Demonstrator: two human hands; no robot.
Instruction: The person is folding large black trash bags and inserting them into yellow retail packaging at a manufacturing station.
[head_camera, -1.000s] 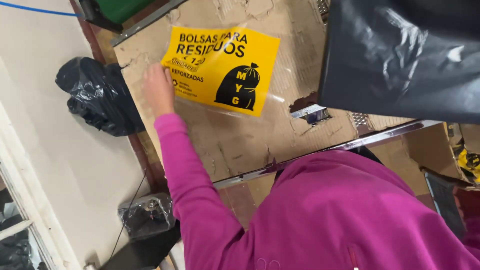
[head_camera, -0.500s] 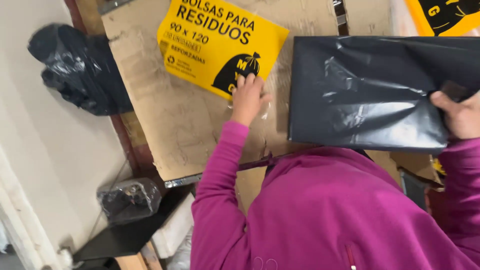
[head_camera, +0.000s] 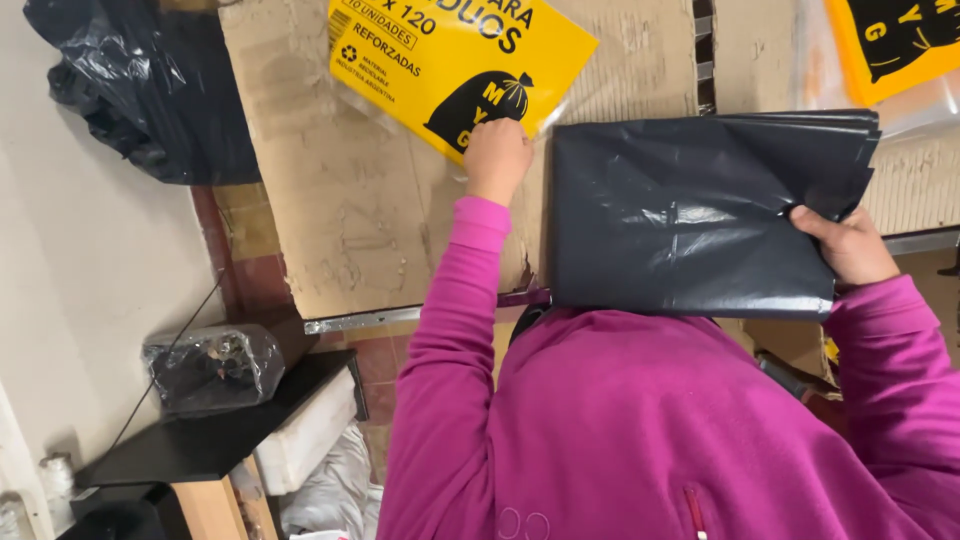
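My left hand (head_camera: 497, 158) grips the lower corner of a clear packet with a yellow printed sheet (head_camera: 450, 62) that lies on a cardboard-covered table (head_camera: 340, 220). A folded stack of dark grey plastic bags (head_camera: 690, 215) is held at its right edge by my right hand (head_camera: 848, 245), thumb on top, just above the table in front of my chest. Both arms are in magenta sleeves.
A second yellow packet (head_camera: 890, 40) lies at the far right of the table. A full black bag (head_camera: 150, 90) sits on the floor at the left. A small dark shelf (head_camera: 215, 440) carries a plastic-wrapped object (head_camera: 210, 368). The table has a metal front edge (head_camera: 400, 318).
My left hand slid right along the yellow packet to its lower corner. My right hand came into view holding the folded grey bags, which now sit lower and closer to me.
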